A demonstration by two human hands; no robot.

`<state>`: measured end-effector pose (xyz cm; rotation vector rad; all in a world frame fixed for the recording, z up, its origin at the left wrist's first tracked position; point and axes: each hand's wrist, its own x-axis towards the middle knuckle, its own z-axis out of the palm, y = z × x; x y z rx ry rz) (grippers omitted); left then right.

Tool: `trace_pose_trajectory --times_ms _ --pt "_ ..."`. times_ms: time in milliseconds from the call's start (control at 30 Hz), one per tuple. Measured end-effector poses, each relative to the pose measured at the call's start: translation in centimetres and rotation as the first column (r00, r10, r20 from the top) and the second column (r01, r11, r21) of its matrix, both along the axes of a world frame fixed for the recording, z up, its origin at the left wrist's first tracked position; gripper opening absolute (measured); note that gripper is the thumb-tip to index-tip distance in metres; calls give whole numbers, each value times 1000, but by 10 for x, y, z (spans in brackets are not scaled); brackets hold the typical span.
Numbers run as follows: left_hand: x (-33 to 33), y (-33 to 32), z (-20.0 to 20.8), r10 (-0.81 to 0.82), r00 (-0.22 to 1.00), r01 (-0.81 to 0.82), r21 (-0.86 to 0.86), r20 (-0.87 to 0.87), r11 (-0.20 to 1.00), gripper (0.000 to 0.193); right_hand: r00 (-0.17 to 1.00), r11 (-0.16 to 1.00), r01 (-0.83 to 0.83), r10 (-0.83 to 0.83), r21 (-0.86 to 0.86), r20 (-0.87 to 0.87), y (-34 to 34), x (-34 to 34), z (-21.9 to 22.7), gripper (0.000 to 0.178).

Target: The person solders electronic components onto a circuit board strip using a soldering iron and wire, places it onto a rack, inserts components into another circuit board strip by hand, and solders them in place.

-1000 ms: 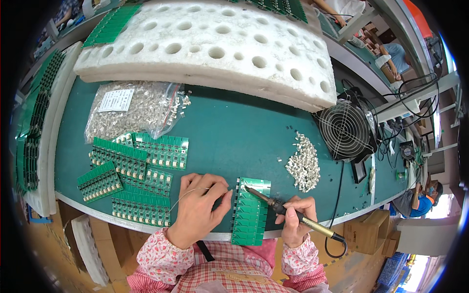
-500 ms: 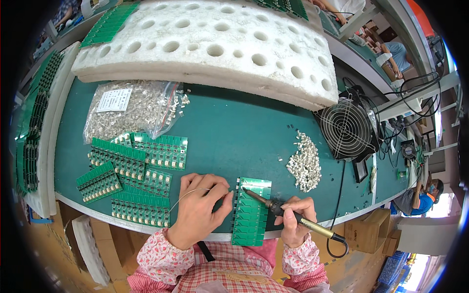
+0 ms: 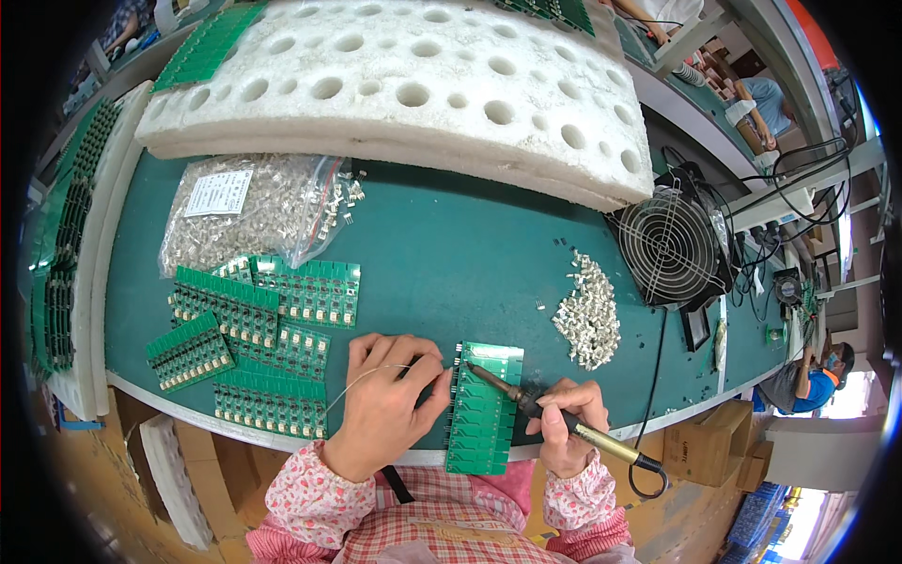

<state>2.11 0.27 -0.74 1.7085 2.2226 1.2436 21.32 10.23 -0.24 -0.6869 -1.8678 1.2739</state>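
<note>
Near the front edge of the bench lies a green circuit board panel [image 3: 482,423], split into several narrow strips, with a row of parts along its left side. My right hand [image 3: 571,428] grips a soldering iron [image 3: 606,442] with a gold-coloured handle; its dark tip points left at the board's upper part. At the board's left edge is my left hand [image 3: 381,418], its thumb and fingers closed on a thin silvery solder wire [image 3: 349,385] that trails off to the left. The wire's working end is hidden by the fingers.
Left of my hands lie several populated green boards [image 3: 272,395], with a bag of small connectors [image 3: 240,221] behind. On the right are a loose connector pile [image 3: 587,315] and a fan [image 3: 665,246]. A holed white foam block [image 3: 395,94] spans the back; the iron's cable [image 3: 655,376] runs rightward.
</note>
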Motion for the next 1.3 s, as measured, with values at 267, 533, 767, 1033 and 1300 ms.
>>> trace_pose_trajectory --times_ms 267,533,767,1033,1300 --pt "1 1 0 16 999 -17 15 42 1000 12 998 997 58 -59 -43 -11 -2 1 1 6" --pt "1 2 0 1 1000 -1 -1 4 1000 12 999 1000 27 -27 -11 31 0 1 -2 8" --pt "0 2 -1 -5 1000 5 -24 -23 1000 11 999 1000 15 -14 -16 44 1 0 -1 8" --pt "2 2 0 7 1000 -7 -14 -5 1000 11 999 1000 9 -8 -10 32 0 -1 2 7" --pt "8 -12 7 40 994 -41 12 100 999 10 987 984 159 -161 -77 -23 -8 11 2 6"
